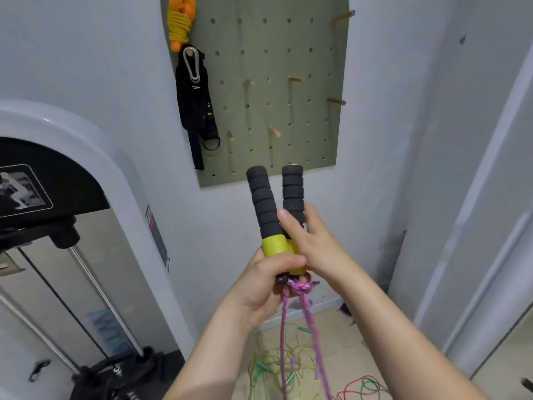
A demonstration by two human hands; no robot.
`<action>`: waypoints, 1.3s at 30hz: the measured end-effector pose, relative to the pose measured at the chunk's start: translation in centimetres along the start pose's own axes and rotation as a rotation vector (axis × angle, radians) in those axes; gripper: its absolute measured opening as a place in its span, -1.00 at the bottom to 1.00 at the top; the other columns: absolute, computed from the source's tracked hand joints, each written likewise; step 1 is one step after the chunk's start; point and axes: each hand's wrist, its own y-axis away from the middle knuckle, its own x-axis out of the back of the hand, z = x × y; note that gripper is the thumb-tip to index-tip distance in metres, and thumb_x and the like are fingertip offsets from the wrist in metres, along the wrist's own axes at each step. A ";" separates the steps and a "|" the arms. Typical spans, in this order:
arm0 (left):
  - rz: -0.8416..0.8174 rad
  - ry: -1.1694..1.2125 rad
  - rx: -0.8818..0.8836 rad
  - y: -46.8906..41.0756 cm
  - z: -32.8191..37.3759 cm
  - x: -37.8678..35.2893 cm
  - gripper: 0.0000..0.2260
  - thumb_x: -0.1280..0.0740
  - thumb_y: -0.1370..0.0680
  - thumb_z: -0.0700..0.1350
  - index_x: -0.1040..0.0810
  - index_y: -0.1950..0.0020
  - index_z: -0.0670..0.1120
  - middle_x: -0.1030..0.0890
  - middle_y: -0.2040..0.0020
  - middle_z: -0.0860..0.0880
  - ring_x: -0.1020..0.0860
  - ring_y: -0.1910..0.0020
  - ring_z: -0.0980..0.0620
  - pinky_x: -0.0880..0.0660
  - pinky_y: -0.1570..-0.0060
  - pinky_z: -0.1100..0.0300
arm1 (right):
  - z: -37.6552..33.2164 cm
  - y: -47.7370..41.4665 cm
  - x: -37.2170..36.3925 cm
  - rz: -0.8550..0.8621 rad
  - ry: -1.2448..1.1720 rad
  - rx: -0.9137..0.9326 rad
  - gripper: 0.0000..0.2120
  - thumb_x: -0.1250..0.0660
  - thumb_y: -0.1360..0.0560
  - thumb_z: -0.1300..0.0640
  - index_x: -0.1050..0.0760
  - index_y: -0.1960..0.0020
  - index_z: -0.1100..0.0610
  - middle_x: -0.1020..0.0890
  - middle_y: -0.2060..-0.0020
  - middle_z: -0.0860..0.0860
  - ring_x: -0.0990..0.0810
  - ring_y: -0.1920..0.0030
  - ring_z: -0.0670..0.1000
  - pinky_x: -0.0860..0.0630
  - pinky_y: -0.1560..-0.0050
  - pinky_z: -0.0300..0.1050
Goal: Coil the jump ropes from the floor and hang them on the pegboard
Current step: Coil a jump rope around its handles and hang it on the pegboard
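1. My left hand [268, 272] has its fingers clamped round the yellow lower ends of the two black foam handles [264, 200], which stand upright in front of the lower edge of the pegboard [288, 53].
2. My right hand [313, 239] grips the right handle's foam between thumb and fingers.
3. The purple jump rope [313, 327] hangs from the handles in two strands toward the floor [346, 336].
4. Green, yellow and red ropes [363, 385] lie tangled on the floor.
5. A yellow-and-orange coil [180, 24] and a black strap [194, 96] hang at the pegboard's left side.

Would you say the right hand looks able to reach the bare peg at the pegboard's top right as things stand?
Probably yes: nothing stands between the right hand and that peg. It grips one handle, but the left hand holds both yellow ends.
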 end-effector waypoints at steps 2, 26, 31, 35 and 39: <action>0.048 -0.389 -0.036 -0.1 1.2 1.0 -0.76 -0.35 -0.24 -0.24 -0.48 0.12 -0.09 -0.44 0.32 -0.12 -0.40 0.41 0.02 -0.37 0.40 0.22 | -0.7 0.5 0.7 0.212 0.029 0.132 -0.21 -0.30 -0.36 -0.40 -0.20 -0.46 -0.08 -0.34 -0.34 -0.02 -0.49 -0.18 -0.07 -0.41 -0.29 -0.06; 0.251 -0.453 -0.215 2.8 6.9 5.9 -0.60 -0.58 -0.25 -0.23 -0.63 -0.05 -0.05 -0.61 0.08 -0.09 -0.36 0.45 0.05 -0.34 0.45 0.28 | 2.5 2.2 0.6 -0.926 -0.718 -0.332 -0.50 -0.44 -0.28 0.20 -0.41 -0.19 0.17 -0.44 0.31 0.19 -0.42 0.36 0.09 -0.41 0.25 -0.04; 0.355 -0.728 -0.241 3.3 7.5 5.4 -0.81 -0.37 -0.50 -0.02 -0.65 -0.07 -0.02 -0.58 0.34 0.00 -0.33 0.53 0.20 -0.26 0.48 0.40 | 2.8 2.1 0.1 -0.890 -0.763 -0.356 -0.44 -0.53 -0.27 0.12 -0.45 -0.21 0.17 -0.42 0.31 0.17 -0.42 0.38 0.09 -0.43 0.26 -0.04; 0.549 -1.286 -0.586 2.8 5.6 5.6 -0.77 -0.24 -0.61 0.02 -0.61 -0.20 0.08 -0.54 0.36 0.12 -0.48 0.38 0.15 -0.42 0.31 0.24 | 1.9 2.8 -1.5 -0.778 -0.885 -0.345 -0.49 -0.51 -0.27 0.13 -0.50 -0.19 0.17 -0.41 0.33 0.17 -0.40 0.41 0.08 -0.43 0.29 -0.04; 0.524 -1.632 -0.510 2.6 2.7 5.6 -0.45 -0.14 -0.55 -0.15 -0.12 -0.54 0.05 -0.55 -0.08 -0.02 -0.58 0.01 -0.13 -0.46 0.14 0.09 | 0.7 3.6 -4.0 -0.583 -0.883 -0.356 -0.61 -0.44 -0.30 0.18 -0.45 -0.09 0.15 -0.42 0.37 0.12 -0.40 0.44 0.04 -0.41 0.35 -0.09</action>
